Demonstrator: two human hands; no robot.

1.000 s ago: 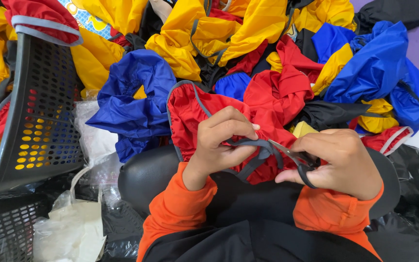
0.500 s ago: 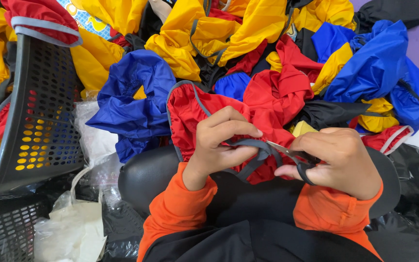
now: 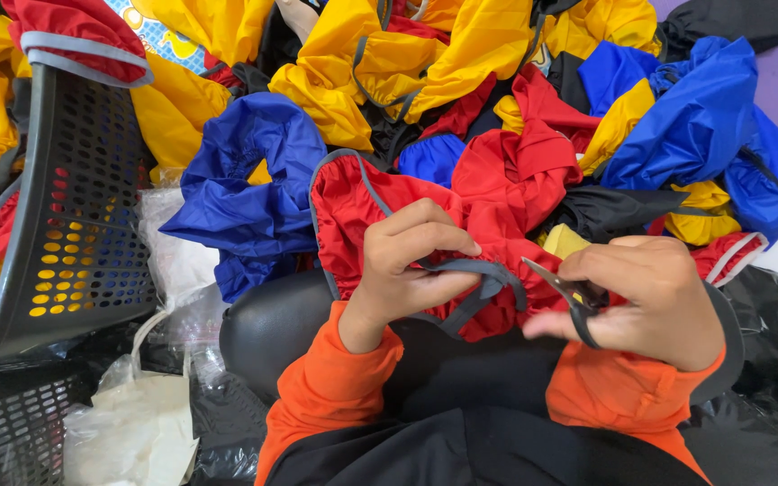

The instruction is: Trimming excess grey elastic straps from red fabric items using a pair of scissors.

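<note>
Hands trimming a red nylon cover (image 3: 380, 211) with grey elastic edging (image 3: 474, 270) — over the lap.
Left hand (image 3: 407, 261) pinches the edging; right hand (image 3: 650, 301) grips small scissors (image 3: 560, 288), lifted slightly higher than before — pile unchanged.

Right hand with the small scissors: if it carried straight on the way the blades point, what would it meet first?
Most likely the grey trim of the red garment, pinched by the left hand. The right hand aims its scissors leftward at it; depth is unclear.
</note>
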